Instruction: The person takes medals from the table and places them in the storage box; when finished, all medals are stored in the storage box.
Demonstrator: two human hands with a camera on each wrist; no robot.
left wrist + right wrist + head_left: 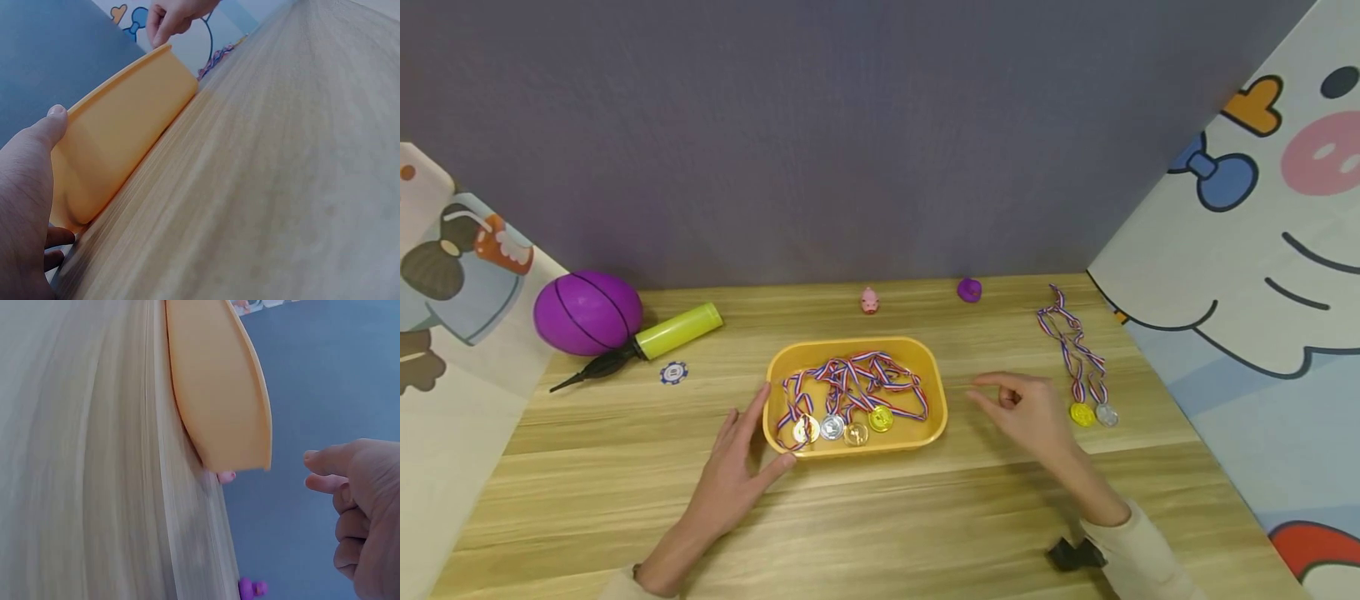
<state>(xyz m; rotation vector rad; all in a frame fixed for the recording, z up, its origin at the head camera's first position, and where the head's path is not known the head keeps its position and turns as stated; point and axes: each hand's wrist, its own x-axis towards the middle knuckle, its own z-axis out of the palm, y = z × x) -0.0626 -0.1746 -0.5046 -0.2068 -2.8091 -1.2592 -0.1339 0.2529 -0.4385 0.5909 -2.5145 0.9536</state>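
Observation:
A yellow plastic tub stands mid-table, holding several medals on striped ribbons. Gold medals and a silver medal lie along its near side. My left hand rests against the tub's left end, thumb at the near corner and fingers along the side. In the left wrist view that thumb touches the tub wall. Just right of the tub hovers my right hand, thumb and index finger extended with a small gap between them, the other fingers curled. Nothing shows in its grasp.
Right of that hand lie a gold medal and a silver medal with ribbons. Behind the tub sit a pink pig figure and a purple duck. Leftward are a purple balloon, a hand pump and a poker chip.

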